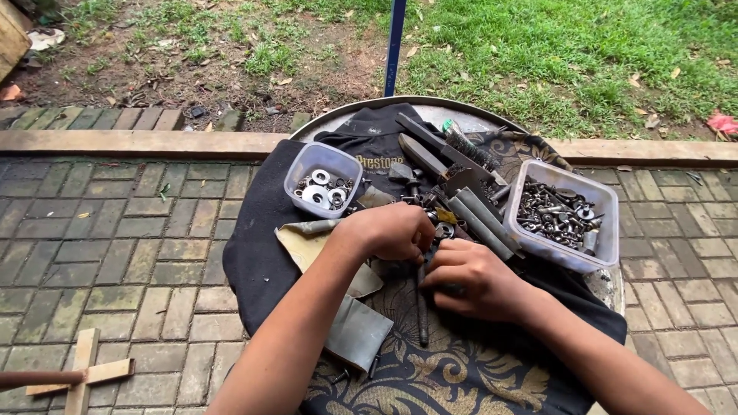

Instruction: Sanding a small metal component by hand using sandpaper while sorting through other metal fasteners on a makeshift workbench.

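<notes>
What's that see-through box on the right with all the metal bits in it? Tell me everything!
The box is a clear plastic tub, rectangular with rounded corners and no lid. It sits upright at the right edge of the round table, on the dark cloth. Grey bolts, nuts and washers fill it. Long metal tools lie against its left side.

Around the small clear tub of washers (323,181), room is lying open on its left, where bare black cloth (257,246) is spreading. To its right, a heap of metal tools (453,180) is blocking the way, with a larger tub of bolts (565,215) sitting beyond.
</notes>
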